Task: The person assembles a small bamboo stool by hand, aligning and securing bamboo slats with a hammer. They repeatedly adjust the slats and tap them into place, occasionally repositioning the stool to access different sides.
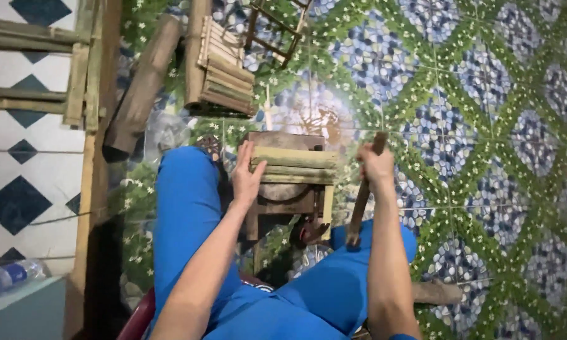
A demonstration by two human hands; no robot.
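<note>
Bamboo slats (295, 165) on a wooden block (288, 189) — left hand (247, 178), fingers spread, should press them flat — while right hand (376, 165), fingers closed around a blade (361, 203), strikes squarely.

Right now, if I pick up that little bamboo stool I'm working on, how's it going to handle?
The bamboo stool is probably light for its size, being built of thin slats. It looks stiff, since the left hand presses on its top without it bending. It may tip easily, as it stands on narrow legs on the tiled floor.
</note>
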